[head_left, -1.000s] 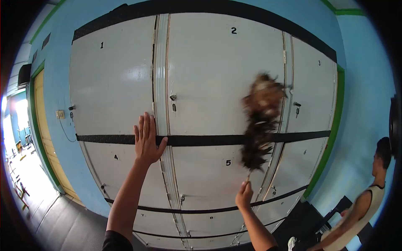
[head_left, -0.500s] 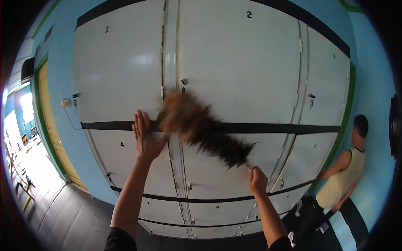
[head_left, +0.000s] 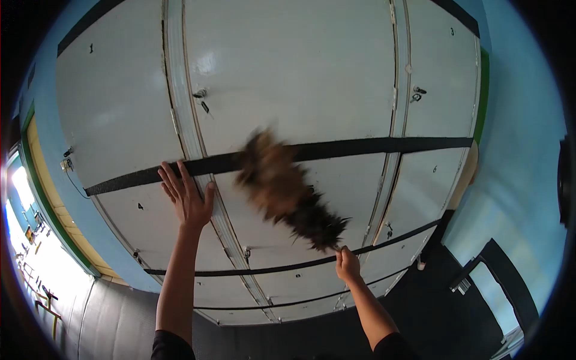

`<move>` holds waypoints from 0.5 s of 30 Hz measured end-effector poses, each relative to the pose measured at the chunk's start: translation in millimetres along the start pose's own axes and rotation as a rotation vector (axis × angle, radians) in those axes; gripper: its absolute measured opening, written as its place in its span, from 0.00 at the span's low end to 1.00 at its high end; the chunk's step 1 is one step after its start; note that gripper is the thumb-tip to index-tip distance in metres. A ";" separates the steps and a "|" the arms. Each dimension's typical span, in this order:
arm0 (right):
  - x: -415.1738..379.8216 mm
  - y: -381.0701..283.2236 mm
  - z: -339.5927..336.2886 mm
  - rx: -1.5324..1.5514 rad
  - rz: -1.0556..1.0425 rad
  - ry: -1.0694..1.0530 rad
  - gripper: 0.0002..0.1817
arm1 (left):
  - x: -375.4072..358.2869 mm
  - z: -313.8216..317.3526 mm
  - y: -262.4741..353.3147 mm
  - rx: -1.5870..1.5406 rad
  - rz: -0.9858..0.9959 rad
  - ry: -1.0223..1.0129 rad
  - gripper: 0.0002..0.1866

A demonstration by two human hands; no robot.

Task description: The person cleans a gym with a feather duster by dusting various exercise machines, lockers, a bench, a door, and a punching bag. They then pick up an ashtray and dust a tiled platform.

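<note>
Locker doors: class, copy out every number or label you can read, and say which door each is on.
"1": large upper left door
"3": upper right door
"4": left door in the row below
"6": right door in that row
Too small or blurred to read surely: marks on the lower doors, and a pale patch at lower right.

Blue wall (head_left: pixel 521 156), yellow door (head_left: pixel 57 201), grey floor (head_left: pixel 120 318)

Left hand (head_left: pixel 189 201) flat by locker door 4 (head_left: pixel 156 225), right hand (head_left: pixel 348 265) around a feather duster (head_left: pixel 288 192).
</note>
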State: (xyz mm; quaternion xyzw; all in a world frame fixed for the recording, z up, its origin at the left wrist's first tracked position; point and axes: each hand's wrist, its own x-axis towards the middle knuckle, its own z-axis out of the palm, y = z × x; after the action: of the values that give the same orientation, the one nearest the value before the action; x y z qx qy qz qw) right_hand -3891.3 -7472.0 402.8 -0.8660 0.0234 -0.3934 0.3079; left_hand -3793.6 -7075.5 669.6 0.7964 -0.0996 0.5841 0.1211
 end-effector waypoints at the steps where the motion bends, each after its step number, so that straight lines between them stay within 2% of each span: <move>1: -3.1 8.3 -4.9 -0.073 -0.093 -0.072 0.13 | -5.4 0.6 -0.3 0.030 0.039 -0.032 0.46; 3: -1.2 32.4 -15.0 -0.088 -0.120 0.024 0.12 | -17.5 3.0 0.3 0.070 0.064 -0.076 0.45; 6: 3.7 59.9 -29.7 0.041 0.032 0.228 0.13 | -39.4 9.2 3.7 0.025 0.018 -0.101 0.43; 7: 3.2 66.9 -32.0 0.037 0.023 0.214 0.13 | -44.6 10.6 6.0 0.025 0.016 -0.106 0.42; 9: -5.1 78.2 -36.3 0.006 0.041 0.105 0.13 | -56.4 14.6 11.1 0.032 -0.004 -0.112 0.41; 10: -11.0 82.9 -33.0 0.025 -0.076 0.085 0.11 | -64.3 17.7 13.1 0.025 -0.004 -0.111 0.41; 11: -17.2 88.0 -35.0 0.029 -0.085 0.074 0.11 | -70.4 19.2 15.1 0.020 -0.002 -0.108 0.41; 13: -25.8 93.6 -40.7 -0.125 -0.232 -0.233 0.11 | -83.4 19.7 22.3 -0.001 -0.014 -0.117 0.40; 15: -24.4 97.7 -48.0 -0.195 -0.266 -0.342 0.11 | -98.0 18.3 24.0 -0.023 -0.025 -0.135 0.39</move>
State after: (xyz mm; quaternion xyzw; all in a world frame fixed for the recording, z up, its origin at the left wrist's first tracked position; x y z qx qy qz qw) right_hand -3921.7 -7568.8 356.7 -0.9412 -0.1057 -0.2738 0.1677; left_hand -3813.4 -7102.3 572.6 0.8339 -0.1040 0.5261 0.1305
